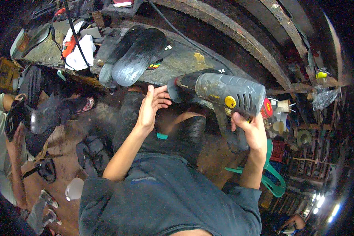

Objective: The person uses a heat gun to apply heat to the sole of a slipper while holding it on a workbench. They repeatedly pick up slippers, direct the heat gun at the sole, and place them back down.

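My right hand point(251, 128) is wrapped round the handle of a grey heat gun point(232, 92) with a yellow dial on its side. The gun lies nearly level, its nozzle end pointing left. At that end is a dark curved piece point(176, 91), partly hidden by the gun; I cannot tell what it is. Beside it my left hand point(149, 108) is open, thumb up and fingers stretched out, their tips close to the dark piece's edge. Whether they touch it is unclear. Beyond my hands, black shoe soles point(131, 63) lie on the worn bench point(181, 59).
White cloth point(84, 51) and an orange tool point(69, 47) lie at the bench's far left. A cable point(185, 37) runs over the bench. Another person point(4, 137) sits at left, holding a dark item. A green plastic chair point(273, 177) stands at right, and black sandals point(92, 153) lie on the floor.
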{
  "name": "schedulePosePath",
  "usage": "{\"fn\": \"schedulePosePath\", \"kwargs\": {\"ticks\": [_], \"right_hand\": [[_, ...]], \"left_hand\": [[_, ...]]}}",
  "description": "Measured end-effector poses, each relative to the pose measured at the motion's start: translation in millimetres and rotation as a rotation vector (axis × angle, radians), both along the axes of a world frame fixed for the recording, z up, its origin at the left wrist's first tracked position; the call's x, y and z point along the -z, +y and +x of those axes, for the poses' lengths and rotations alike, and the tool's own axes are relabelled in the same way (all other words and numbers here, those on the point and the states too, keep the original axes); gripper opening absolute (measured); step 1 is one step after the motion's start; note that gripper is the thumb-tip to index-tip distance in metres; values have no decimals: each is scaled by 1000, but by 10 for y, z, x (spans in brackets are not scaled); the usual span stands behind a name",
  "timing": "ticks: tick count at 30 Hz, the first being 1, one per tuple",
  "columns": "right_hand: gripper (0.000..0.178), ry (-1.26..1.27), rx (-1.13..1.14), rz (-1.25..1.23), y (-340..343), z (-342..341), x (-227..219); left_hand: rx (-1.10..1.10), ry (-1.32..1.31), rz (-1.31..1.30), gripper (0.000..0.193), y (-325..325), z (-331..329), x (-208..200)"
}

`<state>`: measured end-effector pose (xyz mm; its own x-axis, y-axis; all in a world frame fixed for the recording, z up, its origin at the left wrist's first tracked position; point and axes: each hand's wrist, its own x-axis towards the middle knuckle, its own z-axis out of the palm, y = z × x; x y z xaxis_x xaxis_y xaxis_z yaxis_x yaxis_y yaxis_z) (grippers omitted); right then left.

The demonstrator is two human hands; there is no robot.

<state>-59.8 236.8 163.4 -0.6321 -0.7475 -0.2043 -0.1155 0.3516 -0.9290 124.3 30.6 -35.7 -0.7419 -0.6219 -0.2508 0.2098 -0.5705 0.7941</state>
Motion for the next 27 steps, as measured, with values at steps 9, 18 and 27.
{"fn": "schedulePosePath", "kwargs": {"ticks": [9, 18, 27], "right_hand": [[36, -33, -24, 126, 90, 109, -142], [53, -27, 37, 147, 241, 261, -259], [37, 92, 146, 118, 435, 105, -147]], "left_hand": [[-15, 36, 68, 84, 5, -1, 54], [-17, 64, 69, 82, -1, -23, 82], [-28, 30, 29, 81, -24, -39, 116]]}}
